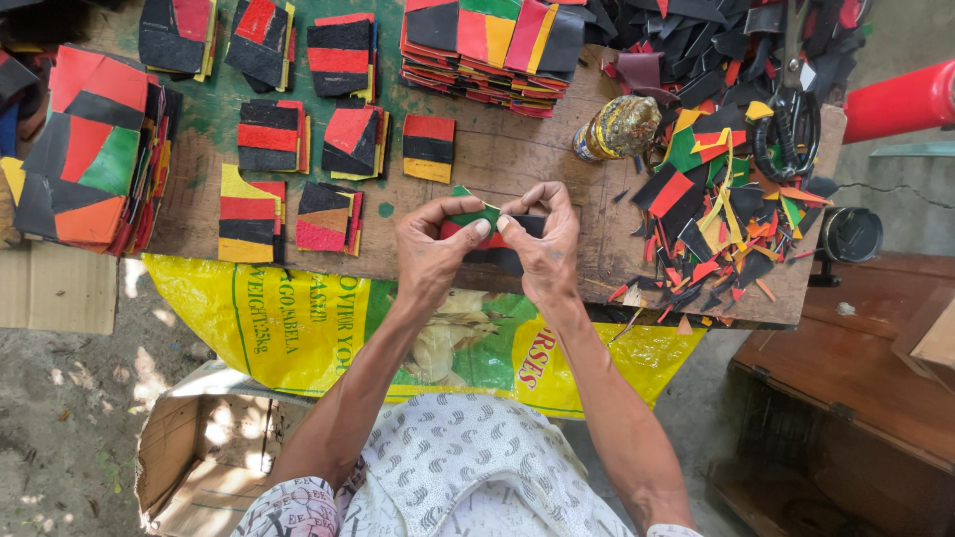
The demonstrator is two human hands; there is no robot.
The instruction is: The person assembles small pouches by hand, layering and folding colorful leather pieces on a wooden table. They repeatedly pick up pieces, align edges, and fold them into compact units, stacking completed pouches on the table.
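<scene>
Over a worn wooden workbench [517,159], a person's left hand [430,244] and right hand [545,244] meet at the near edge, thumbs and forefingers pinched narrow on a small patchwork piece [476,221] of green, red and black material — it is held just above the board, between the two hands. The piece looks thin, light and pliable, more like leather or rubber sheet than cloth, and it appears to bend where the fingers press it. By that look it should handle easily but flop if gripped at one corner only; the sound hold is the one shown, both edges nipped close to the seam between colours. Small squares like it lie in stacks [269,134] across the left of the bench, with a taller pile [487,50] behind. To the right, a heap of coloured offcuts [711,214] spreads under black-handled shears [791,124], and a yellow glue bottle [617,129] lies just beyond the right hand. A yellow printed sack [298,328] hangs below the bench — an open cardboard box [189,457] sits on the ground.
</scene>
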